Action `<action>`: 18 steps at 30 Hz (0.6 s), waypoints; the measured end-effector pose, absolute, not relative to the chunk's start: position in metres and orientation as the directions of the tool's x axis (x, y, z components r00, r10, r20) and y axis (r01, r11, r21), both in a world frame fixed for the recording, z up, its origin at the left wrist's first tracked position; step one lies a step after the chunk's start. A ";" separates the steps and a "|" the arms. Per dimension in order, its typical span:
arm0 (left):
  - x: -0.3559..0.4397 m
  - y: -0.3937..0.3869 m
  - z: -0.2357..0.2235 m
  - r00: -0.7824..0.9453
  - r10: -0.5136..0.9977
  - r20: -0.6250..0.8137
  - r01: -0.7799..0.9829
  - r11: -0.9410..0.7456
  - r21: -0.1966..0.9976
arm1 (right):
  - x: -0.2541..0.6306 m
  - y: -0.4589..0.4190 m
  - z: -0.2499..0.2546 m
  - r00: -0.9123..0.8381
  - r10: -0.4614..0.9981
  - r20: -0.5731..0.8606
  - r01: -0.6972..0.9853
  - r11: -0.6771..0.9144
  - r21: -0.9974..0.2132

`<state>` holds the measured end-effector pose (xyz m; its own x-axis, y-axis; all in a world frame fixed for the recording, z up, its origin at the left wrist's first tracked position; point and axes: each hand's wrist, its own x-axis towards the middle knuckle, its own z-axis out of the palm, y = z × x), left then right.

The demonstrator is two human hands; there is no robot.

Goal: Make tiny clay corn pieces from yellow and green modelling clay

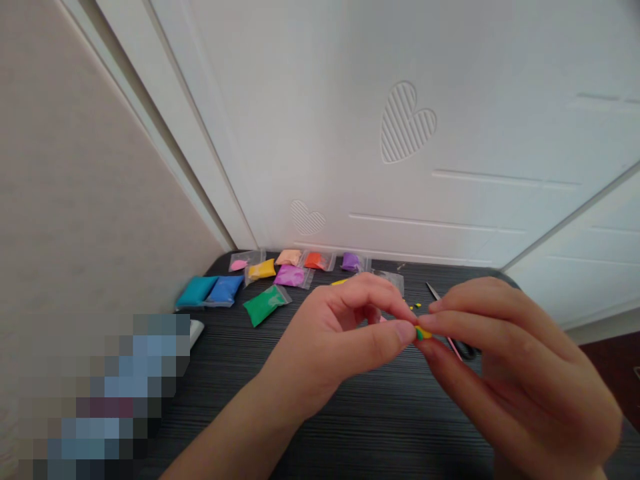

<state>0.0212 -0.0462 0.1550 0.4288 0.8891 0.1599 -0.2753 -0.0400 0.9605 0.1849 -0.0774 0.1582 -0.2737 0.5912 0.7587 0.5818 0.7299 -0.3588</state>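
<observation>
Fingertips of both hands meet at a small yellow and green piece of modelling clay (pixel 424 333), above the dark tabletop. My left hand (pixel 345 327) pinches its left side between thumb and forefinger. From the right, my right hand (pixel 510 360) presses the clay between its thumb and fingers. Part of the piece is hidden by the fingertips. Just beyond them lie tiny yellow and green bits (pixel 418 305) on the table. Scissors (pixel 467 350) with black handles lie partly behind my right hand, beside a thin pink item mostly covered by the fingers.
On the dark table (pixel 225 380), small bags of coloured clay lie along the back and left, among them a green bag (pixel 265 305), a blue bag (pixel 225 290) and a purple bag (pixel 351 261). A white panel with hearts (pixel 407 123) rises behind. The lower left is pixelated.
</observation>
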 end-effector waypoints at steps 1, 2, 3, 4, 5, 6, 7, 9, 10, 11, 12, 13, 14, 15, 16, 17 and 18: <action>0.020 -0.045 0.155 0.409 0.897 0.168 -0.290 -0.047 0.956 | 0.185 -0.077 0.159 -0.268 0.599 0.754 0.582 0.725 -0.369; 0.018 -0.042 0.155 0.375 0.910 0.177 -0.308 -0.058 0.950 | 0.185 -0.077 0.159 -0.260 0.612 0.747 0.583 0.716 -0.384; 0.014 -0.040 0.156 0.331 0.926 0.184 -0.329 -0.070 0.942 | 0.185 -0.076 0.159 -0.252 0.626 0.738 0.582 0.707 -0.401; 0.010 -0.036 0.157 0.278 0.942 0.188 -0.349 -0.083 0.934 | 0.185 -0.075 0.158 -0.255 0.646 0.720 0.581 0.698 -0.420; 0.004 -0.033 0.158 0.222 0.956 0.190 -0.369 -0.098 0.924 | 0.185 -0.072 0.155 -0.275 0.669 0.690 0.577 0.689 -0.438; -0.002 -0.029 0.159 0.168 0.967 0.192 -0.397 -0.112 0.911 | 0.184 -0.069 0.150 -0.313 0.695 0.648 0.571 0.682 -0.456; -0.009 -0.024 0.159 0.116 0.973 0.200 -0.425 -0.133 0.895 | 0.182 -0.065 0.143 -0.363 0.723 0.587 0.568 0.671 -0.476; -0.024 -0.014 0.158 0.013 0.976 0.217 -0.488 -0.183 0.853 | 0.177 -0.056 0.122 -0.478 0.766 0.431 0.569 0.643 -0.512; -0.032 -0.009 0.156 -0.027 0.974 0.227 -0.510 -0.209 0.835 | 0.175 -0.051 0.108 -0.525 0.782 0.335 0.587 0.618 -0.523; -0.039 -0.004 0.154 -0.064 0.969 0.239 -0.519 -0.237 0.822 | 0.172 -0.047 0.094 -0.567 0.780 0.265 0.598 0.612 -0.518; -0.046 0.000 0.151 -0.091 0.964 0.250 -0.518 -0.260 0.815 | 0.169 -0.043 0.080 -0.618 0.765 0.182 0.605 0.610 -0.512; -0.052 0.004 0.148 -0.107 0.962 0.250 -0.513 -0.269 0.815 | 0.167 -0.041 0.067 -0.674 0.731 0.106 0.595 0.622 -0.508; -0.057 0.008 0.145 -0.119 0.961 0.251 -0.508 -0.276 0.816 | 0.165 -0.039 0.056 -0.700 0.713 0.054 0.598 0.625 -0.501; -0.062 0.010 0.142 -0.126 0.957 0.261 -0.498 -0.289 0.818 | 0.163 -0.037 0.046 -0.717 0.697 0.015 0.601 0.628 -0.493; -0.066 0.012 0.140 -0.128 0.953 0.273 -0.486 -0.301 0.820 | 0.162 -0.036 0.039 -0.728 0.686 -0.010 0.603 0.633 -0.486; -0.069 0.013 0.138 -0.131 0.947 0.293 -0.474 -0.319 0.820 | 0.161 -0.035 0.034 -0.733 0.680 -0.022 0.606 0.637 -0.477; -0.071 0.014 0.137 -0.133 0.943 0.306 -0.465 -0.332 0.821 | 0.160 -0.034 0.031 -0.736 0.676 -0.030 0.608 0.641 -0.469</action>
<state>-0.0709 0.0138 0.1366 -0.1332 0.9428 0.3057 -0.4648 -0.3318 0.8209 0.1600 -0.0341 0.0311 -0.7361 0.6763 -0.0295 0.6077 0.6409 -0.4690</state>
